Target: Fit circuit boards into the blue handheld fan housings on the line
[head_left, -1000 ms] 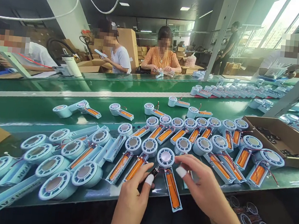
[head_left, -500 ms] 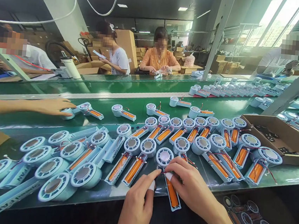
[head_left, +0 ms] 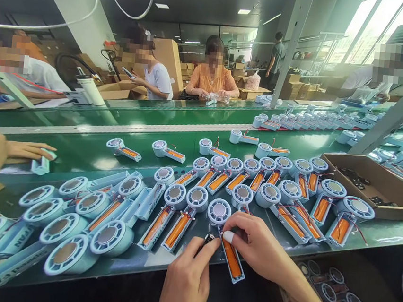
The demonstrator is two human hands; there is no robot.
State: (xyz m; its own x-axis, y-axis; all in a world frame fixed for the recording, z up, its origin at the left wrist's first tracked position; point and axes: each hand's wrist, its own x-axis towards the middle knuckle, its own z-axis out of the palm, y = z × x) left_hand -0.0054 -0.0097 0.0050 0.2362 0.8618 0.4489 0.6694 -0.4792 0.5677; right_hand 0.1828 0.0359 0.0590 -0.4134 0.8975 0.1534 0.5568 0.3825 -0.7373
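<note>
A light blue handheld fan half [head_left: 226, 241] lies open at the near edge of the green bench [head_left: 90, 152], its round head up and an orange battery in its handle. My left hand [head_left: 189, 278] pinches a small black part [head_left: 208, 239] beside the handle's top. My right hand [head_left: 261, 249] is closed on the handle's top just below the fan head, fingertips pressed on the thin red wires there.
Several more open fan halves [head_left: 272, 196] with orange batteries lie in rows across the bench. A cardboard box [head_left: 372, 186] stands at the right. A co-worker's hand [head_left: 26, 151] rests on a fan at the left. People work across the belt. A bin of parts [head_left: 330, 296] sits below right.
The co-worker's hand drew back left with a fan. My left thumb shifted so the small black part shows again; my right fingers stayed on the handle's top.
</note>
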